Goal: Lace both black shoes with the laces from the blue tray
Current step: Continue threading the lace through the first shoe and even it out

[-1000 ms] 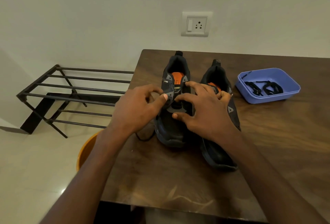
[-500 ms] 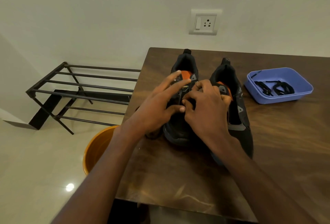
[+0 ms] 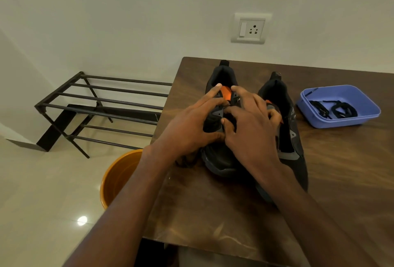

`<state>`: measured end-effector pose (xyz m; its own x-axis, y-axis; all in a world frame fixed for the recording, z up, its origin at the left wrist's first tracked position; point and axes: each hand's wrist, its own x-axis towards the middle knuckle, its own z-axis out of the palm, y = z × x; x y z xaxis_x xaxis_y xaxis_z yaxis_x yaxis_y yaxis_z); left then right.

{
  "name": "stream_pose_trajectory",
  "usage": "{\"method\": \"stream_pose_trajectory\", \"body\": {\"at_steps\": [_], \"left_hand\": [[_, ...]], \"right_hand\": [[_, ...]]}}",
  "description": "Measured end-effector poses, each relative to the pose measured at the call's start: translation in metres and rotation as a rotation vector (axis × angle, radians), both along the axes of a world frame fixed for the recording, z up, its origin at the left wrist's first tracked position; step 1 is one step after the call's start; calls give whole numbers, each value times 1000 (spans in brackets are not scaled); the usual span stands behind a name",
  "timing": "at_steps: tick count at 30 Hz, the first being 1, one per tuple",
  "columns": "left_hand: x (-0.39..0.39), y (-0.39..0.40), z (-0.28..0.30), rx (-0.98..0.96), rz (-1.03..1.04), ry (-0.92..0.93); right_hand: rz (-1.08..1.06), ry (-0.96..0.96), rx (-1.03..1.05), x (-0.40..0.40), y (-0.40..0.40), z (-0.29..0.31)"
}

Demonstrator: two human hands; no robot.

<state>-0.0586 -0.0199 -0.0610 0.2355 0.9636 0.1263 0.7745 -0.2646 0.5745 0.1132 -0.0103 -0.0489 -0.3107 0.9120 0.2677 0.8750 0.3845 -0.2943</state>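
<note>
Resting on my brown wooden table: two black shoes, blue tray. Both hands, left and right, meet on one shoe; grip unclear. Rack, orange bucket on floor.

Both forearms are bare up to the frame's lower edge, with no sleeve showing. The left hand and right hand wear nothing. Short, pale fingernails show on several fingers.

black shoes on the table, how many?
2. Left shoe under both hands, left hand and right hand; right shoe beside it, nearer the blue tray.
</note>
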Motion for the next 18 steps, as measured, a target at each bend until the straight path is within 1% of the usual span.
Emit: {"method": "stream_pose_trajectory", "body": {"at_steps": [5, 7, 9, 12, 14, 16, 18], "left_hand": [[1, 4, -2, -37, -36, 37], [1, 5, -3, -25, -36, 13], [1, 5, -4, 11, -23, -24], [0, 6, -4, 34, -7, -64], [0, 6, -5, 26, -8, -92], [-1, 6, -6, 29, -10, -109], [-1, 6, -7, 39, -12, -122]], "right_hand": [[0, -26, -44, 6, 4, 0], [10, -15, -29, 7, 3, 0], [-6, 58, 43, 9, 0, 1], [-137, 276, 157, 18, -3, 4], [-189, 334, 211, 22, -5, 7], [-148, 255, 241, 20, -7, 7], [-47, 105, 247, 14, -6, 5]]}}
